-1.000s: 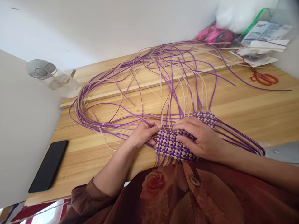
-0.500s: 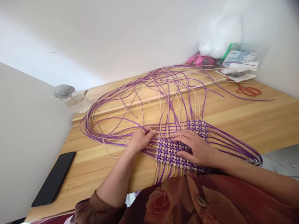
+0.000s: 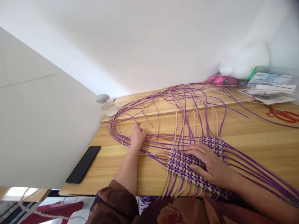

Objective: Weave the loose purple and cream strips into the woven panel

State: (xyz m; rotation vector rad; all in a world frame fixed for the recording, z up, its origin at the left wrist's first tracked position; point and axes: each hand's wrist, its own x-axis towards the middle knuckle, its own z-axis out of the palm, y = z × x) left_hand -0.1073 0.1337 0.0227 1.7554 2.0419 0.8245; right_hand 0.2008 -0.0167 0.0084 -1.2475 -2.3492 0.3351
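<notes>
While a checked purple-and-cream woven panel [image 3: 187, 161] lies flat at the near edge of a wooden table [image 3: 257, 143], the person's right hand [image 3: 211, 165] rests palm down on it, fingers spread and pressing it in place. The left hand [image 3: 137, 137] has reached out to the left, away from the panel, and its fingers are closed around one purple strand [image 3: 149, 137] among the loose ones; how tightly it pinches cannot be told. The step in hand looks like pulling a single weaver through and drawing it taut while the finished part is pinned down. The next move would likely call for steady tension on that strand without dragging the panel, then threading it over and under its neighbours. The panel's long axis runs from near left to slightly farther right, roughly along the table edge. Short strand ends hang off the near edge, and long loose strands [image 3: 187, 102] fan away from it toward the far side, looping left and right across the table. A black phone [image 3: 83, 164] lies near the left edge, well apart from the weaving. A clear bottle [image 3: 106, 104] sits at the far left corner. Red scissors [image 3: 283, 115], papers [image 3: 268, 88] and a pink object [image 3: 220, 80] lie at the far right by the wall.
</notes>
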